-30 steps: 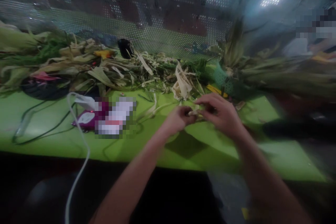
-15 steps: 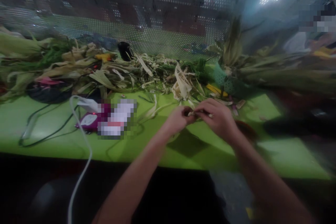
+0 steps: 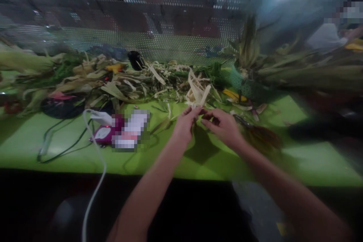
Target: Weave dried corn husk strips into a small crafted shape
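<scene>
Both my hands meet above the green table (image 3: 198,166), near the middle. My left hand (image 3: 185,124) pinches the lower end of a pale dried leaf strip (image 3: 204,96) that sticks up and to the right. Fingertip to fingertip with it, my right hand (image 3: 224,125) is closed in a pinch on the same strip's base. Just behind the hands lies a bundle of pale husk strips (image 3: 195,90).
Dried leaves and husks (image 3: 113,77) are heaped along the back against a perforated metal screen (image 3: 159,41). A purple device (image 3: 103,133) with a white cable (image 3: 96,181) and black cords lies at left. Scissors (image 3: 244,121) rest right of my hands. A green mesh bundle (image 3: 244,85) sits beyond.
Both hands have shifted left and slightly farther away. The pale strip now stands up above my fingers, where before it was bunched between them.
</scene>
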The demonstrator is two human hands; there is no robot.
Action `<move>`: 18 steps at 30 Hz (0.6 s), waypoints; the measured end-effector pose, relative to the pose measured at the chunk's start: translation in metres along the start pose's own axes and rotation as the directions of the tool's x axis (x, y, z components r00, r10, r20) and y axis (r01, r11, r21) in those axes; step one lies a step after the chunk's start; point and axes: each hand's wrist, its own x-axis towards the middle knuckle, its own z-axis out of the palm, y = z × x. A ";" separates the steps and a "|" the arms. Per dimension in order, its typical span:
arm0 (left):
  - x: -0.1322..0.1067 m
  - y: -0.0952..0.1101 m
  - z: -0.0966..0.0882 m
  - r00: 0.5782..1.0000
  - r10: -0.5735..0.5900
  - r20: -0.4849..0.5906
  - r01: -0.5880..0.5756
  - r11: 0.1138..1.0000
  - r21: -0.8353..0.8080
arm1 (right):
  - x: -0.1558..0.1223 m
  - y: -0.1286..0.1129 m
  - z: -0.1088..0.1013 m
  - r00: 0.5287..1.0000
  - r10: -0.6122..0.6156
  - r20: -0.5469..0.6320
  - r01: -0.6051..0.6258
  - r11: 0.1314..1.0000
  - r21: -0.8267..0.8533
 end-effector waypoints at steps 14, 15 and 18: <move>-0.002 -0.006 0.004 0.992 0.122 0.009 -0.122 0.989 0.088 | 0.004 0.000 0.027 0.956 0.288 0.054 -0.270 0.796 0.542; -0.002 -0.005 0.004 0.992 0.125 0.004 -0.125 0.987 0.098 | 0.004 0.000 0.026 0.955 0.292 0.053 -0.274 0.800 0.534; -0.002 -0.003 0.004 0.987 0.162 -0.024 -0.155 0.974 0.168 | 0.004 0.000 0.024 0.954 0.299 0.031 -0.279 0.845 0.456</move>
